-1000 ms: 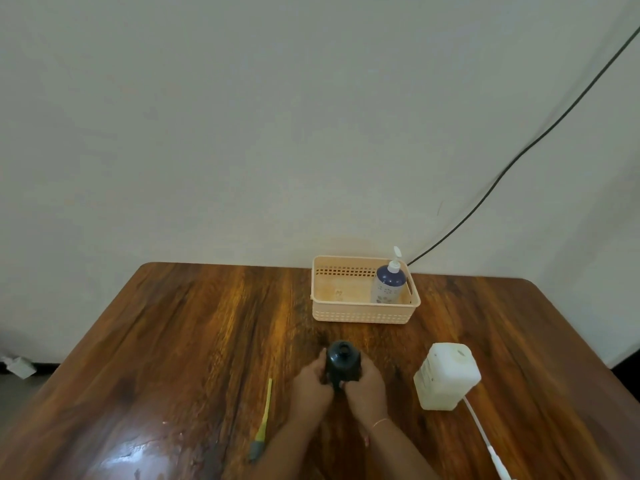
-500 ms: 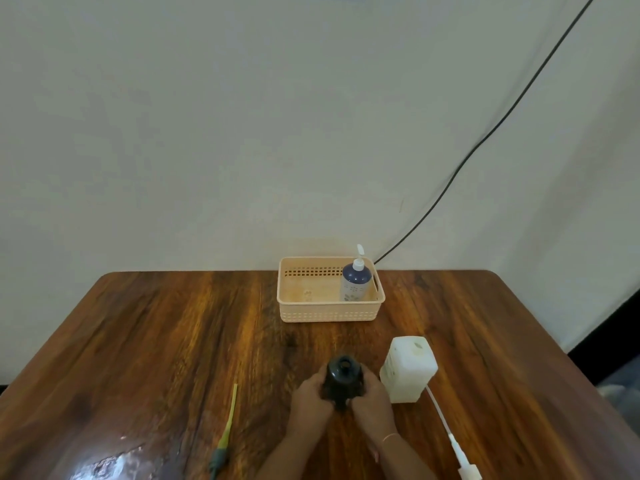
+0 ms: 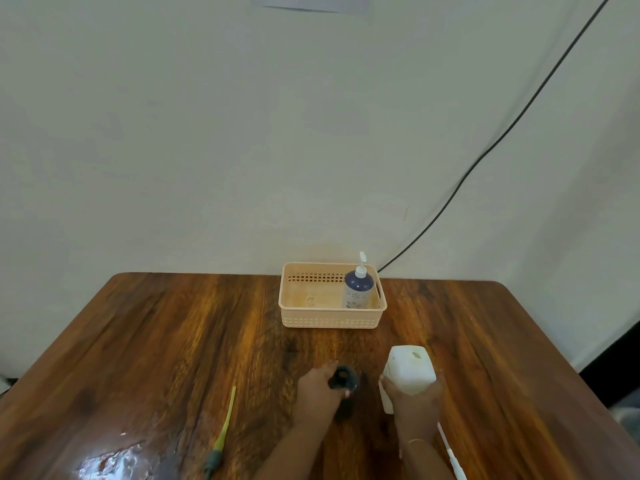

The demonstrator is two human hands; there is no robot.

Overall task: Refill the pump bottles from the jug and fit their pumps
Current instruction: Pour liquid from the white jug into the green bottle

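A glossy wood-grained desk (image 3: 173, 341) is topped at its far edge by a perforated peach plastic basket (image 3: 332, 322), in which a pump-topped blue bottle (image 3: 358, 292) is stood. Nearer, a squarish white jug (image 3: 410, 370) is gripped by the right hand (image 3: 415, 407). Just beside it, an open-necked dark bottle (image 3: 343, 377) is held by the left hand (image 3: 317, 393).

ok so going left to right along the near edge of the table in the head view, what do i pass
yellow stick → dark bottle → white jug → loose pump
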